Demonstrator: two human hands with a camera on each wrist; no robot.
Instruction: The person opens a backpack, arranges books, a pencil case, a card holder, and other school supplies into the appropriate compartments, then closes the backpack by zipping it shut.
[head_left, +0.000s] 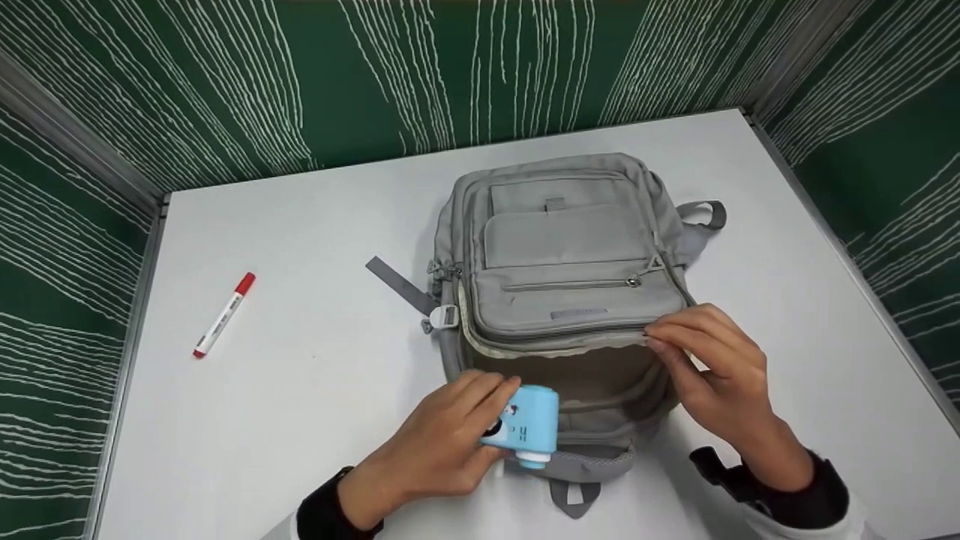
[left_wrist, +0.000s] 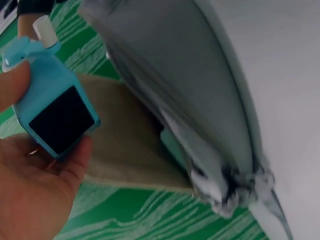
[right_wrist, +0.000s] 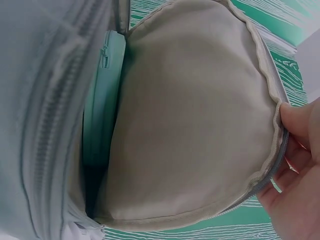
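Note:
A grey backpack (head_left: 570, 240) lies on the table with its main compartment unzipped, the mouth facing the person. My right hand (head_left: 716, 367) pinches the zippered edge of the front flap (right_wrist: 190, 110) and holds it up. In front of the opening, my left hand (head_left: 442, 435) grips a small light blue camera (head_left: 541, 420) between thumb and fingers. The left wrist view shows the camera's dark screen (left_wrist: 62, 120) and a white stub at one end. Inside the bag, the right wrist view shows a teal zippered case (right_wrist: 105, 100) standing against the far side.
A red-and-white marker (head_left: 225, 319) lies on the white table (head_left: 315, 420) to the left. Straps (head_left: 401, 285) stick out from the backpack's sides. Green panels with white streaks (head_left: 525, 75) stand behind the table and on both sides.

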